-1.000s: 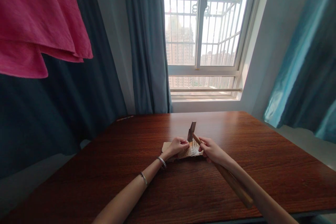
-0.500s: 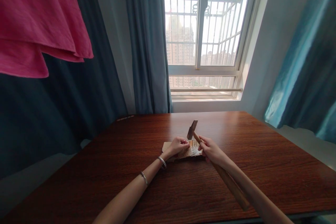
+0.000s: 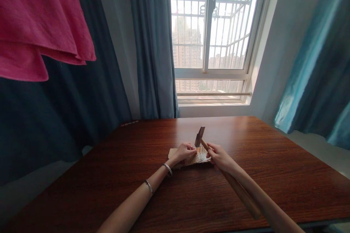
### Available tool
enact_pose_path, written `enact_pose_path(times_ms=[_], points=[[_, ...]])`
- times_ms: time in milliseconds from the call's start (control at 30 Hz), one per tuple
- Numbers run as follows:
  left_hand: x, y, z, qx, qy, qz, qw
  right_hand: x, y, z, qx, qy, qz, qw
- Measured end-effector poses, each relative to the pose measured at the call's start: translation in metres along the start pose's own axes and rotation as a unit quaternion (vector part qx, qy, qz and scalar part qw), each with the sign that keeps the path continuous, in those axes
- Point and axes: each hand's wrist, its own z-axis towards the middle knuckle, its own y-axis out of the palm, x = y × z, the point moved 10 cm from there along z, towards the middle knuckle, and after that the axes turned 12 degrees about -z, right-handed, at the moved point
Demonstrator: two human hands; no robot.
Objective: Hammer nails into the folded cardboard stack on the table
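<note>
My right hand (image 3: pixel 221 157) is wrapped round the wooden handle of a hammer (image 3: pixel 199 137), close below its head. The rest of the handle runs back under my right forearm toward the table's near edge. My left hand (image 3: pixel 186 151) has its fingertips pinched on a thin nail, just under the hammer head and mostly hidden by the fingers. Below both hands lies a pale, rough-edged board (image 3: pixel 193 159) with many small dark dots. Several thin nails (image 3: pixel 202 149) stand upright in it, between the two hands.
The brown wooden table (image 3: pixel 123 185) reaches back to the wall below a barred window (image 3: pixel 207 36). Blue curtains (image 3: pixel 153 43) hang on both sides. A pink cloth (image 3: pixel 43 25) hangs at upper left. A strip of small items (image 3: pixel 129 123) lies at the table's far left corner.
The hammer head has dropped slightly and now sits just over the left fingertips. My left hand stays at the same spot on the board.
</note>
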Motion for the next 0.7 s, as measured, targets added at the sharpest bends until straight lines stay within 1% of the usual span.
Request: enact_pose_path(times_ms=[67, 167, 267, 333, 400, 500, 700], points=[[-0.0002, -0.0012, -0.0003, 0.006, -0.005, 0.004, 1.000, 0.0014, 0.0027, 0.0005, -0.005, -0.003, 0.004, 1.000], [0.0010, -0.0017, -0.0005, 0.008, -0.004, 0.011, 1.000, 0.0016, 0.0035, 0.0015, 0.005, -0.018, 0.017, 1.000], [0.0018, -0.0015, -0.0005, 0.009, -0.003, 0.015, 1.000, 0.0044, 0.0069, 0.0024, -0.007, -0.006, 0.025, 1.000], [0.0014, -0.0016, -0.0006, 0.011, -0.007, 0.019, 1.000, 0.0044, 0.0059, 0.0030, -0.004, -0.004, 0.027, 1.000], [0.0006, -0.0020, -0.0007, 0.015, -0.015, 0.022, 1.000, 0.0034, 0.0046, 0.0038, 0.000, -0.009, 0.021, 1.000], [0.0003, -0.0021, -0.0009, 0.017, -0.021, 0.018, 0.999, 0.0027, 0.0068, 0.0050, -0.009, -0.023, 0.000, 1.000], [-0.0026, -0.0011, -0.0001, 0.017, -0.019, 0.016, 1.000, -0.0003, 0.0026, 0.0061, 0.037, -0.072, -0.039, 0.996]])
